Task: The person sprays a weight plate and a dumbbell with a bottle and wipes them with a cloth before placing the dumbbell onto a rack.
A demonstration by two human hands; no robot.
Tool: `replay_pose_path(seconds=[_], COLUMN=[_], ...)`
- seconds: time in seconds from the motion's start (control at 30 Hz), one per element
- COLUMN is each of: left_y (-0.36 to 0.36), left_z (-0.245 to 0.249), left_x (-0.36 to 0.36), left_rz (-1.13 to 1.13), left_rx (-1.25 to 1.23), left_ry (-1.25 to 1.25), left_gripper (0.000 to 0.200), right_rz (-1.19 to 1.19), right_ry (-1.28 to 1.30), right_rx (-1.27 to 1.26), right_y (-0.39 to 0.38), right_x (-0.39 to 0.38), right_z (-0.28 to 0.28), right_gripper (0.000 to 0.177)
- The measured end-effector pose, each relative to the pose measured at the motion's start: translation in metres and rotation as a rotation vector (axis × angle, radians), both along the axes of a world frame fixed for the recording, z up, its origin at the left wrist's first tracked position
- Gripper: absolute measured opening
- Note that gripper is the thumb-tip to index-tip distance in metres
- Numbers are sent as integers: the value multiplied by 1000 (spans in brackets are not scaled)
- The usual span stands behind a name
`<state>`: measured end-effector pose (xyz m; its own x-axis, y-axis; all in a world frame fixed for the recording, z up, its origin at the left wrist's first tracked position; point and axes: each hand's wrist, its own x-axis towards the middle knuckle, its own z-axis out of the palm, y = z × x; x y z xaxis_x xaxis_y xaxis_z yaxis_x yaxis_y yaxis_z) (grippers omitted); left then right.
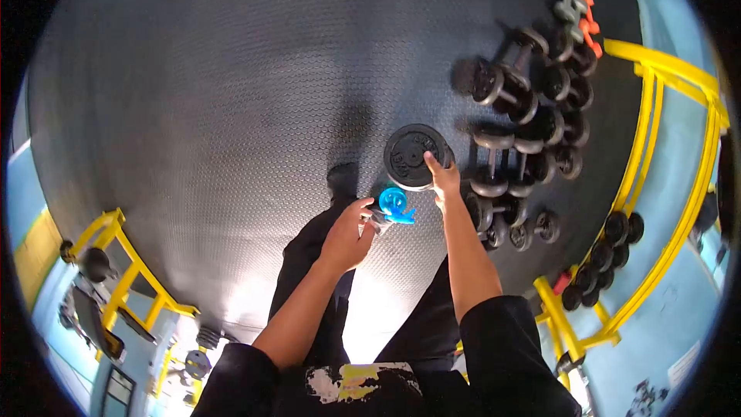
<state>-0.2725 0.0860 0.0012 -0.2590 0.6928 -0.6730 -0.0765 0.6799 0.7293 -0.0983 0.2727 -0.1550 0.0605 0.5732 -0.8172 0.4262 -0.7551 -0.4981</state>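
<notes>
Right hand (444, 182) pinches a weight plate (407, 156) — left hand (347, 238) grips what seems a blue-lidded bottle (393, 201) just beside it

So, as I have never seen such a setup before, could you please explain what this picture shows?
There is no machine here: a person is working bare-handed, seen by a camera worn on the head that looks forward and down. The left hand holds what looks like a blue-topped bottle; the right hand holds a round black weight plate by its edge, thumb on its face. Below is a dark textured floor, with dumbbells on it to the right.
</notes>
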Motion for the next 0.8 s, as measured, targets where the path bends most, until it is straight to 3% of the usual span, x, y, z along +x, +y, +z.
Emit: replay_pose_path(seconds=[0.07, 0.2, 0.27, 0.37, 0.5, 0.53, 0.63, 0.7, 0.8], left_y=[0, -7, -6, -9, -4, -2, 3, 4, 0], left_z=[-7, -7, -10, -13, -12, -13, -15, -15, -24], left_x=[-13, -23, -22, -18, -20, -20, -21, -24, -35], left_rz=[-72, -171, -221, -280, -474, -490, -580, -639, -744], left_rx=[-72, -89, -92, -86, -156, -174, -175, -136, -75], left_ry=[-2, -10, -34, -22, 12, 28, 65, 98, 90], left_gripper=[45, 44, 43, 41, 41, 41, 42, 42, 42], right_rz=[-56, -335, -638, -843, -1279, -1370, -1620, -1824, -1797], right_ry=[65, 115, 241, 412, 653, 662, 671, 557, 670], right_rx=[84, -10, 1, 8, 49, 29, 154, 67, 175], right_y=[-4, -15, -32, -58, -106, -108, -131, -129, -153], right_x=[23, 42, 50, 59, 37, 16, -21, -45, -47], right_z=[-17, 6, 9, 3, -12, 6, -8, 5, -32], right_gripper=[69, 73, 71, 63, 71, 77, 77, 78, 76])
